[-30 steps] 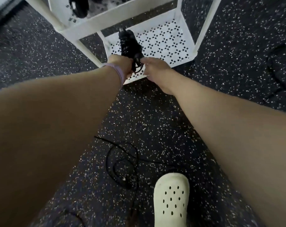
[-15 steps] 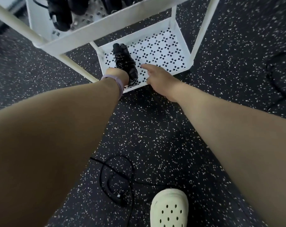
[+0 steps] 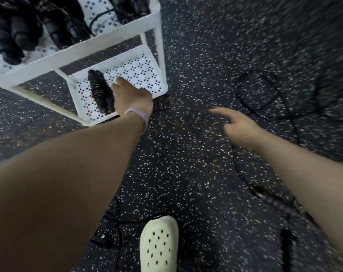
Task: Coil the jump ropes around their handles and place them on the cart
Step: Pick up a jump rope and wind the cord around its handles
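One coiled jump rope (image 3: pixel 101 93) is lying on the bottom shelf (image 3: pixel 139 72) of the white cart (image 3: pixel 100 41), and my left hand (image 3: pixel 130 97) sits right beside it, fingers loose and nothing gripped as far as I can tell. Contact with the bundle is hard to call from here. A few more wound ropes (image 3: pixel 15 30) sit on the shelf above. My right hand (image 3: pixel 239 124) is out over the speckled floor, open and empty, pointing toward a loose rope (image 3: pixel 255 91) sprawled in loops well away from the cart.

If I'm going for that one next, I'd grab a handle rather than the cord, since the loops cross each other and could knot. There's also cord (image 3: pixel 105 232) near my shoe (image 3: pixel 158 244), so I'd watch my step.
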Motion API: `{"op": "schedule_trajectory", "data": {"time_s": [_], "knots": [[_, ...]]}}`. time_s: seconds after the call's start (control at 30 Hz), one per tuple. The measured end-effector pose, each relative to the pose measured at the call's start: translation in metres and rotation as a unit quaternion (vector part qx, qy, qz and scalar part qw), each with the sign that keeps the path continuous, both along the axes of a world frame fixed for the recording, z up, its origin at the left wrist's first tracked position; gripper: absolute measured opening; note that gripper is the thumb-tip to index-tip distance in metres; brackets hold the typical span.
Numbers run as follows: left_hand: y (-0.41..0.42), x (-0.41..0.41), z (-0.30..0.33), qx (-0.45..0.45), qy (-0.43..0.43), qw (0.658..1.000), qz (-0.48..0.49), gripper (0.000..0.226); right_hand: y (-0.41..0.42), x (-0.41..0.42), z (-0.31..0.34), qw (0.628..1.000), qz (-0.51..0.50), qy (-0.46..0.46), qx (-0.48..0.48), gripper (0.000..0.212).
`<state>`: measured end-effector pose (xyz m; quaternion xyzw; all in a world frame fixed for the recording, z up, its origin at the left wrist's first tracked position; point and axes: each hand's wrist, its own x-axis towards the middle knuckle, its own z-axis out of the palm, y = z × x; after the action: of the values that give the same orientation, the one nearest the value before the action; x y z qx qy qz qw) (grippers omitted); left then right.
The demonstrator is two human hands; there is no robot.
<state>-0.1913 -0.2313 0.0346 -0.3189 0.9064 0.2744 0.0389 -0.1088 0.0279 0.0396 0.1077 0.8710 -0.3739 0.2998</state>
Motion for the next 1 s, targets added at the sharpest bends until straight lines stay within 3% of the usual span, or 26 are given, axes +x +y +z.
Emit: {"op": "schedule_trajectory", "data": {"time_s": [0.2, 0.3, 0.4, 0.47, 0.57, 0.63, 0.7, 0.87, 1.0], "knots": [[0.129, 0.051, 0.001, 0.09, 0.016, 0.986, -0.136, 0.042, 0.113, 0.073, 0.033, 0.993, -0.108, -0.024, 0.047, 0.066], [0.188, 0.088, -0.001, 0.164, -0.008, 0.973, -0.163, 0.03, 0.157, 0.112, 0.049, 0.981, -0.19, -0.006, 0.035, 0.068], [0.231, 0.143, -0.009, 0.164, -0.049, 0.952, -0.254, 0.02, 0.188, 0.154, 0.061, 0.971, -0.237, 0.01, 0.032, 0.066], [0.25, 0.175, -0.015, 0.13, -0.095, 0.91, -0.381, 0.02, 0.202, 0.185, 0.065, 0.965, -0.26, 0.011, 0.03, 0.064], [0.273, 0.21, -0.022, 0.046, -0.142, 0.798, -0.584, 0.025, 0.221, 0.231, 0.062, 0.962, -0.271, 0.005, 0.03, 0.064], [0.288, 0.228, -0.028, -0.027, -0.167, 0.728, -0.664, 0.032, 0.229, 0.259, 0.052, 0.962, -0.269, -0.011, 0.05, 0.064], [0.303, 0.24, -0.037, -0.101, -0.2, 0.68, -0.698, 0.044, 0.236, 0.284, 0.037, 0.962, -0.266, -0.03, 0.05, 0.059], [0.315, 0.25, -0.077, -0.195, -0.207, 0.644, -0.71, 0.073, 0.248, 0.323, -0.005, 0.976, -0.156, -0.124, 0.091, 0.031], [0.322, 0.249, -0.099, -0.221, -0.199, 0.606, -0.737, 0.055, 0.236, 0.345, -0.046, 0.961, -0.07, -0.236, 0.126, 0.043]]}}
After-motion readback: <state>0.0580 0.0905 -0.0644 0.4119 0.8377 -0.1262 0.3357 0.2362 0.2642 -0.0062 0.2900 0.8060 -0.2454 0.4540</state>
